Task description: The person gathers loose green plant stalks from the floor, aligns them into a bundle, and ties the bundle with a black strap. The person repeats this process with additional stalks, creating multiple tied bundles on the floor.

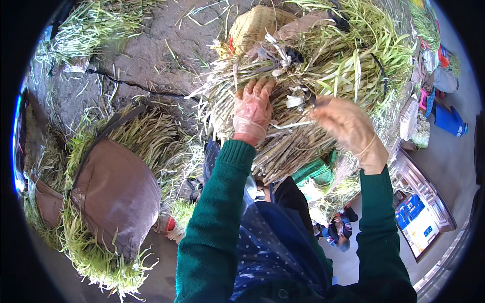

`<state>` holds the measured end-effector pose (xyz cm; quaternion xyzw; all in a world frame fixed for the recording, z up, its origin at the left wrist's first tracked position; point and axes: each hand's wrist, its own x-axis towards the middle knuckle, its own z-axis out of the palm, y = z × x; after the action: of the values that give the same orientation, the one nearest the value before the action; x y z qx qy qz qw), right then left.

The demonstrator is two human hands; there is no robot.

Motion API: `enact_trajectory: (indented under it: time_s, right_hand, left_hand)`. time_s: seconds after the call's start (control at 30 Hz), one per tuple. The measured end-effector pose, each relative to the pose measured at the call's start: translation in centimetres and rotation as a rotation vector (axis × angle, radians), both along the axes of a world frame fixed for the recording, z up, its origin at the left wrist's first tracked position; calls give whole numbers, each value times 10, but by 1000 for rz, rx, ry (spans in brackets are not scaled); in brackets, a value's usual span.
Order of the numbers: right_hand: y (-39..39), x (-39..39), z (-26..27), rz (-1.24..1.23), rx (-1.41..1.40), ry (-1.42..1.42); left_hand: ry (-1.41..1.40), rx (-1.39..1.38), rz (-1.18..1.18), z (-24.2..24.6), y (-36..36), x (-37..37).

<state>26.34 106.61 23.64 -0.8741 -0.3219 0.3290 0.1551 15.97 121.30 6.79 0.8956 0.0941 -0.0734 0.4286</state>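
A large bundle of cut plant stalks (295, 146) lies before me, brown and straw-like near me, with green leafy blades (360, 75) at its far right. My left hand (254, 110), in a thin clear plastic glove, rests on top of the stalks with its fingers slightly curled. Over the right side of the bundle is my right hand (346, 127), also gloved; its fingers are blurred, so any hold is hidden. Between the hands lie a white scrap (294, 101) and a pale strip (291, 124).
Beyond the bundle sits a woven yellowish sack (257, 28). To the left, brown cloth (117, 193) covers another leafy bundle, and a dark cord (140, 87) crosses the earthy surface. A green wrapping (312, 172) shows below the stalks. A person (339, 229) is lower right, near a lit screen (416, 221).
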Motion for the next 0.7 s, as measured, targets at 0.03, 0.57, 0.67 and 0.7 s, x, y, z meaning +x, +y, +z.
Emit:
enact_trajectory:
  time_s: [0.03, 0.57, 0.67, 0.7]
  right_hand:
    - [9, 3, 1, -190, 130, -30]
    - [61, 89, -111, -762, -187, -13]
    - [38, 116, -122, -1082, 84, -131]
    - [25, 122, -131, -1190, 324, 7]
  left_hand:
    - [-23, -17, -19, -2, 1, -5]
    - [-48, -28, -22, 10, -10, -37]
    - [-28, -82, -24, 11, -10, -37]
    - [-25, -92, -24, 10, -9, -37]
